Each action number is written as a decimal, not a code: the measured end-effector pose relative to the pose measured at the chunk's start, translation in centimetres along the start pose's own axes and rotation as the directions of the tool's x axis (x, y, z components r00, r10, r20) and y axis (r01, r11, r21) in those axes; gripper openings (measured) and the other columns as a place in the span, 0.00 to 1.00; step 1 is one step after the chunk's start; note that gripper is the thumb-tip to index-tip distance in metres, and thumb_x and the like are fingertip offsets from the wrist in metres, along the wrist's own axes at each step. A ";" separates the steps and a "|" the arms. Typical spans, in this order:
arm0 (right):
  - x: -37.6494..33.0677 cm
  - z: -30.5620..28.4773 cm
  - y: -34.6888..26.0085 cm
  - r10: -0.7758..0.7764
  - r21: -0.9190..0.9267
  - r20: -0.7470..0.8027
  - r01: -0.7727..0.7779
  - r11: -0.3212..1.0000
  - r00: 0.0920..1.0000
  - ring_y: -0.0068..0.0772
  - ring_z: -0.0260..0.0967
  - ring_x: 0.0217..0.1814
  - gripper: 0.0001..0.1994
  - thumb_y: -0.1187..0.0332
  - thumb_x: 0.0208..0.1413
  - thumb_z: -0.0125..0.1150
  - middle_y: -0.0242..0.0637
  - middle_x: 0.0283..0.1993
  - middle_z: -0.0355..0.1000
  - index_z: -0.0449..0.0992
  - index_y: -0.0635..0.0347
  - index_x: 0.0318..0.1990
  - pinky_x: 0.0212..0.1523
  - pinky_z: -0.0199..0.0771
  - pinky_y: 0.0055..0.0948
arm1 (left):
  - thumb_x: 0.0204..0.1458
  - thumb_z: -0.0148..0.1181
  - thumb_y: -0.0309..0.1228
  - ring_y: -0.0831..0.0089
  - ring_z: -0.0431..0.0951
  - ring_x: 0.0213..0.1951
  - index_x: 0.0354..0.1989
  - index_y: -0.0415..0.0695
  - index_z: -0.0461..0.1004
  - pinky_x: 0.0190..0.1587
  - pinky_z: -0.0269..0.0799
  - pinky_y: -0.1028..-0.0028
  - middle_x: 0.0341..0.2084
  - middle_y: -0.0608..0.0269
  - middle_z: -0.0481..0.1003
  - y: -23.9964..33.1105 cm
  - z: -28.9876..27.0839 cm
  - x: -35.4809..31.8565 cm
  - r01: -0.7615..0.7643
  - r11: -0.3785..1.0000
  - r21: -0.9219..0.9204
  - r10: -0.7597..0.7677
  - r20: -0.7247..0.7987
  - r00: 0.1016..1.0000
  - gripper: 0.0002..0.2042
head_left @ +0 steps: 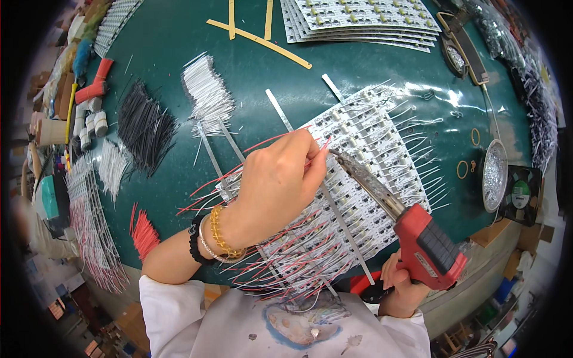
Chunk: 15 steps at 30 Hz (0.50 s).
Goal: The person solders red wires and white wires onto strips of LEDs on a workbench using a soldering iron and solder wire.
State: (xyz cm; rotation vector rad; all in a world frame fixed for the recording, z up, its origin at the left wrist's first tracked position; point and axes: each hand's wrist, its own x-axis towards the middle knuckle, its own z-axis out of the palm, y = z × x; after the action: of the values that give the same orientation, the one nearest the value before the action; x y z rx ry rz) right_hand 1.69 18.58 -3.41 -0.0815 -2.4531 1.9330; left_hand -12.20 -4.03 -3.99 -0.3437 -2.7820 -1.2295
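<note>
My left hand [277,170] is closed in a pinch on a thin red wire [326,143] above a white circuit board panel [388,206]. In my right hand [406,292] is a red and black soldering gun [427,247], gripped at its handle. The dark soldering tip [337,154] points at the board, close beside my left fingertips; whether it touches the wire I cannot tell. White wires [421,143] fan out from the panel's right side, while red and white wires [292,256] spread along its near left. Metal strips [348,235] lie across the panel.
Bundles of black wires [146,125], white wires [209,89] and red wires [143,232] lie to the left. A stack of circuit boards [370,21] and yellow strips [259,45] are at the back. On the right are a round metal dish [495,176] and a black fan [521,196].
</note>
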 end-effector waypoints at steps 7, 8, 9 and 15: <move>0.5 0.0 -2.0 0.206 0.391 0.010 -0.193 0.900 0.979 0.23 0.59 0.15 0.28 0.58 0.49 0.66 0.32 0.16 0.62 0.64 0.74 0.47 0.17 0.59 0.22 | 0.47 0.62 0.23 0.73 0.71 0.17 0.22 0.37 0.69 0.19 0.64 0.75 0.16 0.60 0.71 -0.2 0.2 -0.1 -0.032 0.999 0.006 0.032 -0.022 0.999 0.08; 0.4 -0.2 -2.0 0.223 0.436 0.061 -0.227 0.871 0.973 0.25 0.63 0.20 0.21 0.64 0.49 0.67 0.34 0.20 0.65 0.67 0.71 0.42 0.21 0.62 0.24 | 0.48 0.61 0.24 0.66 0.72 0.17 0.22 0.38 0.68 0.19 0.65 0.70 0.16 0.58 0.71 -0.3 0.3 -0.1 -0.038 0.999 -0.007 0.037 -0.032 0.999 0.08; 0.3 -0.2 -1.9 0.220 0.438 0.061 -0.224 0.870 0.974 0.25 0.63 0.20 0.21 0.64 0.49 0.67 0.34 0.20 0.65 0.67 0.71 0.42 0.21 0.62 0.24 | 0.48 0.60 0.26 0.60 0.72 0.16 0.23 0.39 0.67 0.19 0.66 0.66 0.17 0.56 0.71 -0.3 0.3 -0.2 -0.043 0.999 -0.020 0.042 -0.043 0.998 0.08; -0.1 0.0 -1.1 0.141 0.371 -0.026 -0.121 0.921 0.990 0.21 0.56 0.10 0.36 0.51 0.51 0.62 0.29 0.12 0.60 0.58 0.78 0.55 0.14 0.59 0.21 | 0.47 0.62 0.22 0.73 0.72 0.17 0.24 0.37 0.72 0.19 0.64 0.75 0.16 0.59 0.71 0.5 -0.3 0.0 -0.179 0.972 0.151 0.198 -0.120 0.973 0.05</move>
State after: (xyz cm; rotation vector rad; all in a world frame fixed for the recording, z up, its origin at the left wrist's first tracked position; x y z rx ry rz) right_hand 1.72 18.35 -2.35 -0.2922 -2.0559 2.3774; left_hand -12.10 -3.93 -3.44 -0.4832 -2.6311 -0.9730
